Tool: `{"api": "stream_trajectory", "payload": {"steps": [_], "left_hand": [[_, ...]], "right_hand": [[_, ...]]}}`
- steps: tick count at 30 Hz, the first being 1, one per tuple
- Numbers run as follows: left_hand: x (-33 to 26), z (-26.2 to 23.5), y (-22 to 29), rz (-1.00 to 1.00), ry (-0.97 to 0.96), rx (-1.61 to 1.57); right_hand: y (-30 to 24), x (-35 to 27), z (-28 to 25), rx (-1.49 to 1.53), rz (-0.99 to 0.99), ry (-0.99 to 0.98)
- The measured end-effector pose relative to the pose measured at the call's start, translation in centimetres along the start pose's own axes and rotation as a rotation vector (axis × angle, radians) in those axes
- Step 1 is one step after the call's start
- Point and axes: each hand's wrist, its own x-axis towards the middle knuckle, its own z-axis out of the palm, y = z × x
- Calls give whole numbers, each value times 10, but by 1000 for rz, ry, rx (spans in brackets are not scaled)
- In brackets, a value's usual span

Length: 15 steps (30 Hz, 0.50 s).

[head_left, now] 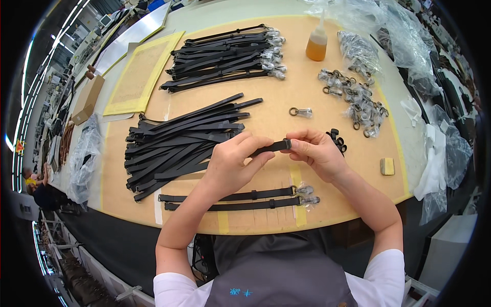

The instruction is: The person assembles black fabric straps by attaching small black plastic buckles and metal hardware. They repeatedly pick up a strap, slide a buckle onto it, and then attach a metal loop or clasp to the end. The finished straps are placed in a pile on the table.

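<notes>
Black strap (270,148) sits pinched between both your hands: your left hand (231,162) clenches its near length, your right hand (316,151) grips the end at a small loop. It hovers just above the surface (266,115), between the loose strap pile (179,148) and the little black rings (337,140). Its long axis runs left to right, the free end pointing right. Risk: a slack pinch could let the loop slide off, or the strap twist, because your fingertips cover only its edges.
</notes>
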Motion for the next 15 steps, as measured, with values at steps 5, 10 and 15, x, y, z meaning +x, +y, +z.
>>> {"api": "stream_trajectory", "payload": {"steps": [5, 10, 15], "left_hand": [[-4, 2, -7, -14, -4, 20], [-11, 3, -11, -33, -4, 39], [-13, 3, -12, -38, -3, 44]], "right_hand": [[2, 0, -1, 46, -12, 35], [2, 1, 1, -125, -98, 28], [3, -2, 3, -263, -185, 30]]}}
